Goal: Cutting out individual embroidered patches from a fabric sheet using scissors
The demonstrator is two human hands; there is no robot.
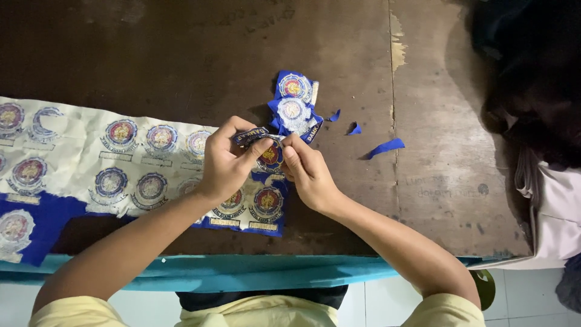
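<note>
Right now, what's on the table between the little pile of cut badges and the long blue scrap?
In the head view, two small blue scraps lie between the cut badges and the long blue scrap.

The table [181,48] is showing dark, matt, scuffed wood with worn pale patches. The embroidered badges [293,103] are looking like stitched blue cloth on a crinkled whitish backing sheet [72,139].

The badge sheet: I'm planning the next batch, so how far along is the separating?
Done: a small pile of loose badges lies above the hands, with blue scraps beside it. In hand: the left hand and right hand pinch one badge at the sheet's end. Left: most of the badge sheet, many badges still attached.
</note>
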